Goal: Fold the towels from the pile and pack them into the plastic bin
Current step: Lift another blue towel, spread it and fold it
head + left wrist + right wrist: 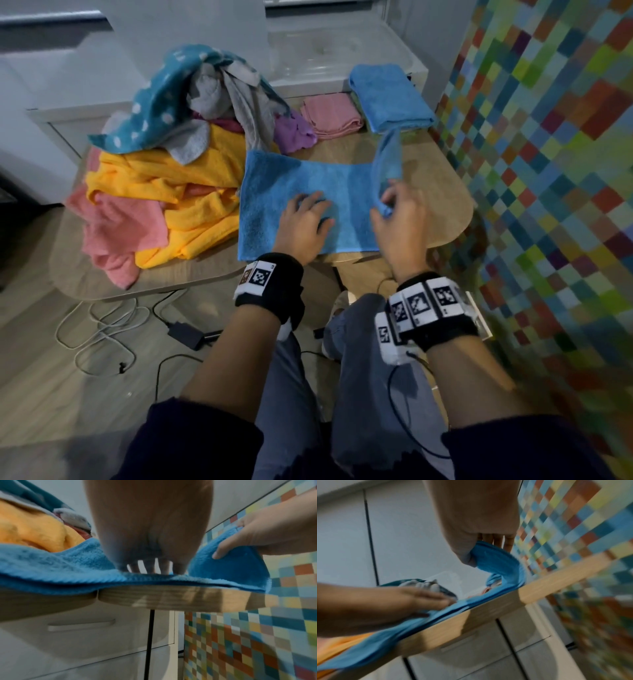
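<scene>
Wooden table: left hand flat on blue towel, right hand pinching its end.

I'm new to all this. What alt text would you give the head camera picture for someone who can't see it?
A left hand presses flat on a blue towel on a wooden table while the right hand lifts its right end to fold it. A pile of towels lies to the left.

No words, brands or numbers can be read anywhere; the black fabric wristbands carry only white square tags with black coded patterns (no letters among them).
</scene>
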`<state>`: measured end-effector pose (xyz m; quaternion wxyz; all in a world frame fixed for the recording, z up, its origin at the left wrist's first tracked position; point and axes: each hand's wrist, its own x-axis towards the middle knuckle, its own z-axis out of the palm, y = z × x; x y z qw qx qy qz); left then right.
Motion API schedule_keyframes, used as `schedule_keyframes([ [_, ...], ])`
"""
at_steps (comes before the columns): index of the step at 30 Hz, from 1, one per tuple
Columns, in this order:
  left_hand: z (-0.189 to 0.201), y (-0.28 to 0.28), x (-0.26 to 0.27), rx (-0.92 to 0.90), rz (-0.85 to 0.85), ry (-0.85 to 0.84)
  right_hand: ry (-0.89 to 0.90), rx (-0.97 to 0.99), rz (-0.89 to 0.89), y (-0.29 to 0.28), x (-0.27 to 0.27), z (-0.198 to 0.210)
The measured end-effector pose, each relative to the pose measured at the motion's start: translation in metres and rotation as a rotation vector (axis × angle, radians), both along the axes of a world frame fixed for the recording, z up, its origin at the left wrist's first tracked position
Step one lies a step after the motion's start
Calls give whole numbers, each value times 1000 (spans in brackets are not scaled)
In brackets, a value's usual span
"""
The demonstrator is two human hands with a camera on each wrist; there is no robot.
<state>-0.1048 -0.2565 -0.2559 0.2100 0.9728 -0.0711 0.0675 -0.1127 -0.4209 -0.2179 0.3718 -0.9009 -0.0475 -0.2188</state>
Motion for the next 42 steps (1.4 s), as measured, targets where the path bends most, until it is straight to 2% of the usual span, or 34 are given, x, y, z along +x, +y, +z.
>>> schedule_keyframes([
  [3, 4, -4, 7, -332, 91, -162, -7, 4, 207, 28, -5, -16],
  [6, 12, -12, 10, -720, 240, 5, 68, -80, 300, 41, -7, -31],
  [7, 13, -12, 11, -796, 273, 55, 87, -108, 310, 42, -7, -35],
  [12, 9, -10, 19, -723, 189, 86, 129, -65, 318, 41, -8, -37],
  [17, 9, -9, 16, -838, 221, 6, 159, -56, 392, 43, -12, -33],
  [20, 9, -7, 13, -779, 227, -40, 134, -16, 371, 44, -15, -32],
  [22, 8, -6, 12, -728, 229, -36, 56, 24, 314, 43, -16, -32],
  [25, 8, -3, 11, -705, 249, -15, -83, -15, 98, 38, -11, -32],
  [29, 7, 0, 13, -666, 243, 41, 100, -122, -197, 25, -2, -35],
  [31, 6, 1, 12, -599, 212, 38, 234, -184, -269, 18, 3, -32],
  [34, 4, -1, 8, -297, 202, -32, 385, -166, -239, 10, 13, -22],
  [37, 5, -2, 0, -31, 243, -75, 493, 14, -118, 2, 21, -12],
  [39, 6, -8, -4, 42, 211, -67, 511, 149, -67, -7, 23, -2],
  [42, 5, -32, -5, 97, 56, -85, 444, 230, -154, -35, 30, 9],
])
